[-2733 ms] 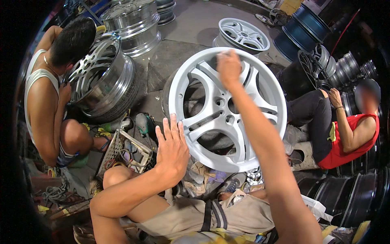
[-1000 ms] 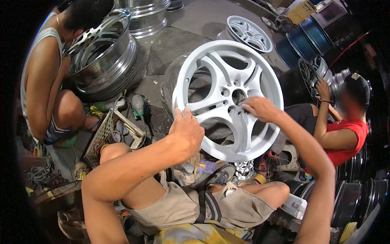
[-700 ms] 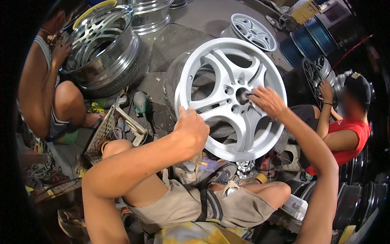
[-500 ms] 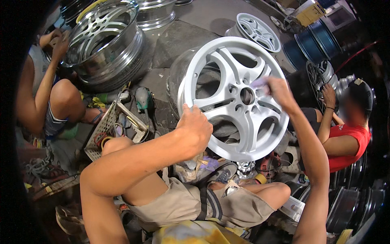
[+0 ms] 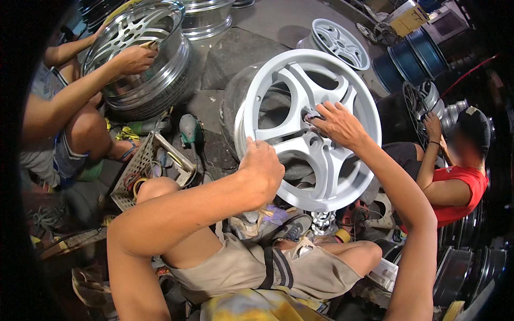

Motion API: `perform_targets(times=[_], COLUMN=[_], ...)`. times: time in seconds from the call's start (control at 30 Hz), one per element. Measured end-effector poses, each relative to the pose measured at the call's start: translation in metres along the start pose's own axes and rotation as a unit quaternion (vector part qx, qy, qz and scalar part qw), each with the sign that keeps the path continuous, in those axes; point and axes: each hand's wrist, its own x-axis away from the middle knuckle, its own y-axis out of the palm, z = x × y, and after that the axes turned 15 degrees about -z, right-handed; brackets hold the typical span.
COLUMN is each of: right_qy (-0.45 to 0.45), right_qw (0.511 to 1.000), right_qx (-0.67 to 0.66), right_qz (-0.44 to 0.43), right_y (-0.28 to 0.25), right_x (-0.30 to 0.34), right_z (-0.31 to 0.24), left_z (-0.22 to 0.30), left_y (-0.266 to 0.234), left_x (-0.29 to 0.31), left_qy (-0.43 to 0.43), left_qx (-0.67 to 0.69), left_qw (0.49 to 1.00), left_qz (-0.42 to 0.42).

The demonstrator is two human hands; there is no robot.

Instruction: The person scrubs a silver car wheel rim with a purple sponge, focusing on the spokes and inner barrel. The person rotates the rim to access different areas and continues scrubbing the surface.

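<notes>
A light grey alloy wheel (image 5: 284,135) with a matte face lies tilted in front of me, several spokes meeting at its hub. My left hand (image 5: 261,160) is closed over the rim's near left edge, its thumb on top. At the hub, my right hand (image 5: 338,124) presses a small purplish-grey pad (image 5: 310,116) against the face, fingers bent around it. Whether the pad is sandpaper or cloth I cannot tell. Beneath the wheel, a worn dark grey round support (image 5: 231,109) shows at the left.
At the left, a co-worker's hand (image 5: 136,59) holds a small piece over a chrome wheel (image 5: 179,69). A person in a red top (image 5: 458,190) sits at the right. Near my left knee stand a plastic basket (image 5: 126,179) and a green power tool (image 5: 189,130). Another grey wheel (image 5: 353,45) lies behind.
My right hand has moved left across the hub with the pad. My left hand stays on the rim. The co-worker at the left has reached over the chrome wheel.
</notes>
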Motion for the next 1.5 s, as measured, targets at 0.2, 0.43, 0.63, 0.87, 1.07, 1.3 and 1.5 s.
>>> perform_targets(times=[0.2, 0.43, 0.63, 0.87, 1.07, 1.3, 1.5], right_qy=[0.24, 0.21, 0.071, 0.34, 0.347, 0.114, 0.32], right_qw=[0.945, 0.492, 0.988, 0.888, 0.803, 0.974, 0.747], right_qx=[-0.215, -0.814, -0.089, -0.298, -0.431, -0.154, -0.577], right_qz=[-0.054, 0.225, 0.107, 0.091, 0.223, 0.123, 0.086], right_y=[0.023, -0.03, 0.007, 0.029, -0.011, 0.025, 0.056], right_x=[-0.042, -0.035, -0.005, -0.049, 0.01, 0.009, -0.002], right_z=[-0.034, -0.003, -0.026, -0.047, 0.014, 0.022, 0.04], left_z=[-0.006, -0.006, -0.006, -0.003, -0.007, -0.005, -0.004], left_y=[0.005, 0.007, 0.015, 0.014, 0.011, 0.013, 0.01], left_x=[0.002, 0.001, -0.004, -0.007, -0.003, -0.007, -0.006], left_qy=[0.023, 0.024, 0.013, 0.016, 0.028, 0.014, 0.029], left_qx=[0.014, 0.016, -0.015, -0.018, -0.003, -0.006, -0.007], left_qw=[1.0, 0.999, 0.998, 0.997, 0.998, 0.998, 0.997], left_qz=[0.006, 0.022, 0.06, 0.069, 0.056, 0.068, 0.074])
